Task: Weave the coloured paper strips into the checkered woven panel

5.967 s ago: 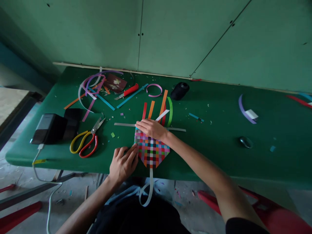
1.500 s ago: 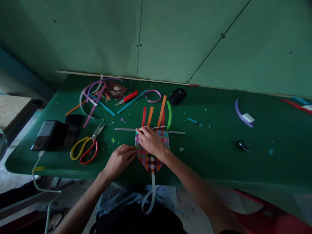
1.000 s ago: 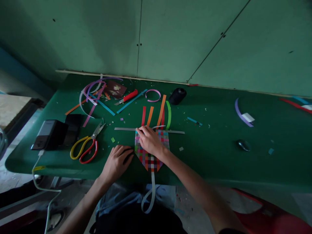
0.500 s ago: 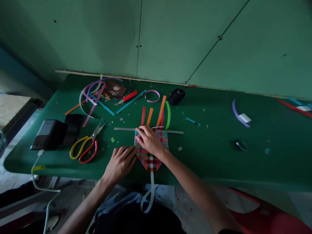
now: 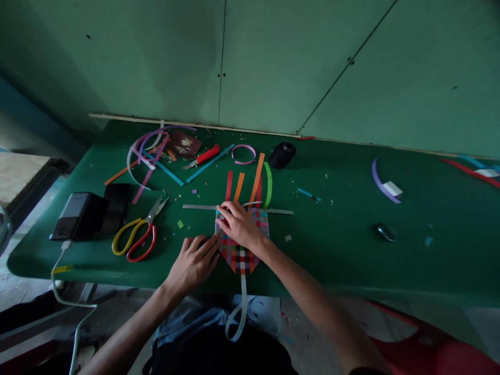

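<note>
A woven piece of multicoloured paper strips (image 5: 239, 257) lies at the table's near edge, its lower end narrowing to a point. My right hand (image 5: 238, 221) rests on its upper part, fingers stretched toward the upper left corner, covering some of the weave. Fingers out flat, my left hand (image 5: 197, 258) lies on the table and touches the left edge of the weave. Red, orange and green strips (image 5: 257, 177) stick out from the top. A pale strip (image 5: 199, 207) runs sideways along the upper edge, and a white strip (image 5: 244, 299) hangs from the point.
Scissors (image 5: 148, 226) with yellow and red handles lie left, beside a black device (image 5: 78, 216) with a cable. Behind are loose strips (image 5: 162, 166), a red utility knife (image 5: 208, 153), a pink ring (image 5: 244, 154) and a dark spool (image 5: 282, 155). A dark oval object (image 5: 386, 232) lies right.
Both hands stay almost where they were on the woven piece. The view has shifted very slightly.
</note>
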Demonstrator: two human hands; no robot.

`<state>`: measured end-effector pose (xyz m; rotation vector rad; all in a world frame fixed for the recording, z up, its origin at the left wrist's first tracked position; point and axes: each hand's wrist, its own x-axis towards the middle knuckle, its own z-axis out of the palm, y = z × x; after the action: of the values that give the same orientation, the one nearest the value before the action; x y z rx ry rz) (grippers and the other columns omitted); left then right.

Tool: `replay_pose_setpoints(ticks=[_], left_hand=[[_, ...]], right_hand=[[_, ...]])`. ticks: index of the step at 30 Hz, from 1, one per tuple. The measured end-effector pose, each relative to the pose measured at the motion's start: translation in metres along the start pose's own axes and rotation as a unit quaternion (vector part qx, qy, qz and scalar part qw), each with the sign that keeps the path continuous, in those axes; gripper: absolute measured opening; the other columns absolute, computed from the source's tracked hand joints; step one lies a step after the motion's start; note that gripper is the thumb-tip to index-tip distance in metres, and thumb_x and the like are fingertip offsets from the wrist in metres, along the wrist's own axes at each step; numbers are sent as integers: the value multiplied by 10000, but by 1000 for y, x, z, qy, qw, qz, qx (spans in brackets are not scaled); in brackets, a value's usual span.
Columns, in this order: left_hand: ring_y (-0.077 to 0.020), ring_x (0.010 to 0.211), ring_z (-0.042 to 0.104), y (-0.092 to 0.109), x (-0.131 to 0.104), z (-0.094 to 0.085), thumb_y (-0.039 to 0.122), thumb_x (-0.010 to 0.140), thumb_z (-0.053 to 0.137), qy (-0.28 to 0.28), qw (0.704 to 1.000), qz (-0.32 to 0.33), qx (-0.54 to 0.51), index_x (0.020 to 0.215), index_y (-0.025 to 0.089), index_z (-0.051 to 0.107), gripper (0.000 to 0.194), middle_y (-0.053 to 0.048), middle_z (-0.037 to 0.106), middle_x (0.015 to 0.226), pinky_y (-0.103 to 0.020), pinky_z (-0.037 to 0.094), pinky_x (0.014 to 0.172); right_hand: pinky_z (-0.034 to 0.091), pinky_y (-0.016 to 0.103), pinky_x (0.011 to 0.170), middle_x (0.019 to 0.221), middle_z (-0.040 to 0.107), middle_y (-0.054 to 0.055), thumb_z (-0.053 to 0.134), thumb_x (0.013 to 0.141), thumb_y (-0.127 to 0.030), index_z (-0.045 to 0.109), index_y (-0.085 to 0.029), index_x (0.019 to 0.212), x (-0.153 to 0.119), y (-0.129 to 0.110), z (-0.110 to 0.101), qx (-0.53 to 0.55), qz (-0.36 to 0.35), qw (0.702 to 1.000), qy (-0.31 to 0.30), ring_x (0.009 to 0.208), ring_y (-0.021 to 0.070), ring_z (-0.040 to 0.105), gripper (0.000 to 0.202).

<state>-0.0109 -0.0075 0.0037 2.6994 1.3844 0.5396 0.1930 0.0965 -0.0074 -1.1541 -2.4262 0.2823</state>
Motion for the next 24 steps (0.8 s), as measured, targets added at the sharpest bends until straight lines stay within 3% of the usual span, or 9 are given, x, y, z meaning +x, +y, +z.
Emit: replay_pose_setpoints(ticks=[10, 18, 24], left_hand=[[-300, 1146, 633, 0, 1, -1, 245, 1048, 550, -4, 1000, -4, -9, 1423, 194, 647, 391, -111, 695, 1410, -479, 481, 926], [-342, 1348, 533, 5, -3, 2, 276, 1043, 552, -25, 999, -37, -6, 1458, 189, 607, 427, -103, 670, 1438, -525, 436, 1065], [-310, 1359, 548, 2, -4, 2, 253, 1048, 525, -3, 999, -23, -32, 1480, 194, 590, 441, -93, 673, 1435, -535, 376, 1196]], right_hand=[[577, 534, 1018, 1312, 634, 153, 538, 1071, -280, 600, -192, 1439, 3, -1, -2, -9, -14, 1000, -12, 1239, 340, 600, 384], [572, 510, 1042, 1345, 620, 160, 522, 1080, -286, 582, -189, 1472, -1, -1, 1, -7, -10, 1000, -2, 1256, 327, 596, 409], [561, 523, 1064, 1360, 620, 159, 483, 1094, -320, 564, -195, 1489, -3, -1, 1, -7, -1, 1000, 5, 1264, 326, 588, 422]])
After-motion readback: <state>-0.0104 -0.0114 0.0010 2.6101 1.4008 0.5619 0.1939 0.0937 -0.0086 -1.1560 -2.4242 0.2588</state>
